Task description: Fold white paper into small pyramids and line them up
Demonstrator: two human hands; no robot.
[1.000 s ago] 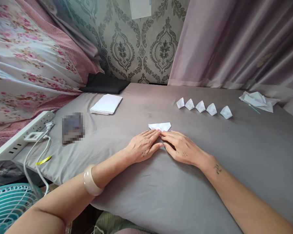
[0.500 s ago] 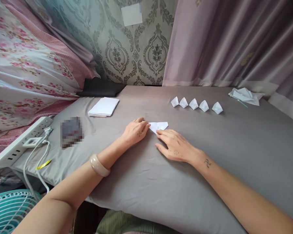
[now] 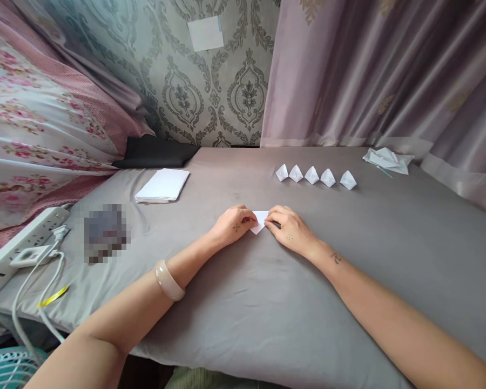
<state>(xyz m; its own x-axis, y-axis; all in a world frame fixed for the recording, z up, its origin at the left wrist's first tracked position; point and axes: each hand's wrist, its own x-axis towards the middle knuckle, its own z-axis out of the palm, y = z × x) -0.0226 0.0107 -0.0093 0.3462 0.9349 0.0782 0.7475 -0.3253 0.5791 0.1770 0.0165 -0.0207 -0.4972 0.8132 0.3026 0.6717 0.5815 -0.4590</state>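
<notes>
A small folded white paper (image 3: 260,221) lies low over the grey cloth, its point towards me. My left hand (image 3: 235,222) pinches its left side between thumb and fingers. On the opposite side my right hand (image 3: 288,229) grips the right edge, fingers bent and thumb beneath. Both hands hide the paper's outer corners. Beyond them, to the right, several folded paper pieces (image 3: 311,175) stand in a row. A stack of white paper sheets (image 3: 162,185) rests farther back on the left.
At the left edge lies a white power strip (image 3: 26,243) with plugged cables, near a blurred-out object (image 3: 105,232). A pile of crumpled white paper (image 3: 389,160) sits far right by the purple curtain (image 3: 328,81). A turquoise fan (image 3: 12,367) stands low at left.
My hands have gone from lying flat against the paper's near edge to pinching its two sides. The paper now shows a narrower shape between them. The view has shifted slightly.
</notes>
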